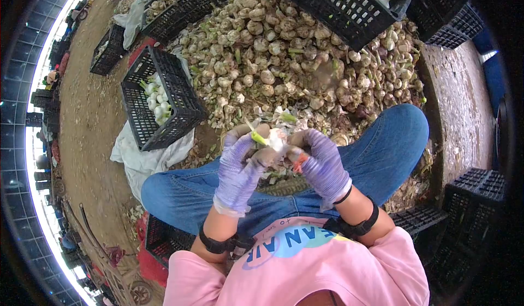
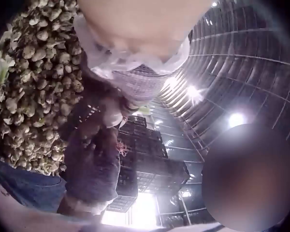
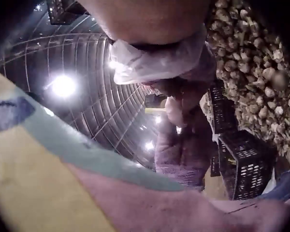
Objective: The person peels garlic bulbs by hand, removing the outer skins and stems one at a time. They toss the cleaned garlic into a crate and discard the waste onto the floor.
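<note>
Both hands wear purple-and-white gloves and meet above the lap in the head view. My left hand (image 1: 240, 164) pinches a white garlic bulb (image 1: 276, 140) with a short green stem (image 1: 258, 138) pointing up and left. From the other side, the fingers of my right hand (image 1: 322, 161) are curled against the same bulb, with something orange-red (image 1: 299, 163) at them. In the left wrist view the bulb (image 2: 112, 119) shows dimly between the gloves; the right wrist view shows it (image 3: 174, 111) partly hidden by fingers.
A large heap of unpeeled garlic (image 1: 267, 76) lies ahead. At its left stands a black crate (image 1: 188, 112) holding white bulbs (image 1: 158, 101). Another black crate (image 1: 349, 19) rests on the heap's far side. Loose skins lie around the crossed legs (image 1: 382, 142), with stacked crates (image 1: 475, 208) at the right.
</note>
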### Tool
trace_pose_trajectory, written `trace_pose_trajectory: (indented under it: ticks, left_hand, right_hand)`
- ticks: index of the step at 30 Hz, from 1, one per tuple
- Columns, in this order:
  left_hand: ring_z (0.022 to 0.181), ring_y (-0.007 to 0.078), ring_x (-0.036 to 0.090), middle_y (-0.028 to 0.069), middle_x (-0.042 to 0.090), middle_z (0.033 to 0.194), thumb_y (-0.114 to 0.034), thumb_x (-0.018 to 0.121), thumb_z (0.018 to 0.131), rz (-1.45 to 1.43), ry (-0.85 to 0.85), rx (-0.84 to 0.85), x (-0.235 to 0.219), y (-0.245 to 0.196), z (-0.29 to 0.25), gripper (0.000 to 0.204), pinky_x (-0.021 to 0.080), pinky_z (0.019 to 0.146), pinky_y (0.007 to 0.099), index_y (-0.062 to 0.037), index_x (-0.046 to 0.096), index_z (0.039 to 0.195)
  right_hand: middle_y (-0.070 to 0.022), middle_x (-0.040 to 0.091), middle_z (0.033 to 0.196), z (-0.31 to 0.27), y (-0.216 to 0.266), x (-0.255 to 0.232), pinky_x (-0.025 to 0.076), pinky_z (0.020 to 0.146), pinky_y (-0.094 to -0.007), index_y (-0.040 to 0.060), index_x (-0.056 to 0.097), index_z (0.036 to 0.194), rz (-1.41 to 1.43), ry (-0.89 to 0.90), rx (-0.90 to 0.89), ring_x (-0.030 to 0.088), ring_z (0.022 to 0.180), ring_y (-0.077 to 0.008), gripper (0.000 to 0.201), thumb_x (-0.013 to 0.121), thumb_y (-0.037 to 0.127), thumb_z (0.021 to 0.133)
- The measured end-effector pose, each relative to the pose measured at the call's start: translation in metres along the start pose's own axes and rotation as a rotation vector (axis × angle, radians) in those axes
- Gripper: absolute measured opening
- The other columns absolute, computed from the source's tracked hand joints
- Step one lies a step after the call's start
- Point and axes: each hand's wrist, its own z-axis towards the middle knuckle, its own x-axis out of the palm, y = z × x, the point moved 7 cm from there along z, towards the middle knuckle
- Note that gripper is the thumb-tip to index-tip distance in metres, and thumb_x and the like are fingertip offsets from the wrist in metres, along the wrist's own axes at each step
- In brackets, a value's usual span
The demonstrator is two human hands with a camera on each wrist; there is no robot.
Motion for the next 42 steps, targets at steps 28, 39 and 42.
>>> trace_pose_trajectory:
  ticks: [28, 39, 42]
  left_hand:
    - [0.105, 0.0231, 0.052, 0.0097, 0.052, 0.117, -0.026, 0.039, 0.088, -1.042, -0.136, -0.502, -0.018, 0.074, -0.005, 0.037, 0.044, 0.088, 0.0336, -0.0063, 0.048, 0.118]
    - [0.071, 0.0158, 0.061, 0.0089, 0.06, 0.094, -0.029, 0.059, 0.084, -0.861, -0.28, -0.63, -0.008, 0.082, -0.011, 0.036, 0.052, 0.056, 0.0233, -0.0046, 0.053, 0.11]
    - [0.071, 0.0131, 0.06, 0.0075, 0.06, 0.089, -0.027, 0.062, 0.083, -0.794, -0.348, -0.639, -0.004, 0.074, -0.011, 0.037, 0.05, 0.052, 0.0197, -0.004, 0.053, 0.11]
  right_hand:
    - [-0.0136, 0.054, 0.11, 0.006, 0.056, 0.001, 0.046, 0.083, -0.037, 0.004, 0.051, 0.116, -0.239, 0.142, -0.424, 0.055, 0.099, -0.0271, 0.042, 0.064, 0.012, 0.077]
    - [-0.0055, 0.059, 0.089, 0.009, 0.0, 0.019, 0.047, 0.07, -0.0264, 0.0026, 0.053, 0.104, 0.446, 0.26, -0.077, 0.057, 0.076, -0.0146, 0.039, 0.067, 0.028, 0.078]
    - [-0.0066, 0.059, 0.09, 0.019, 0.018, 0.01, 0.048, 0.07, -0.0287, 0.0025, 0.052, 0.104, 0.741, 0.162, -0.039, 0.058, 0.079, -0.0166, 0.04, 0.067, 0.029, 0.078]
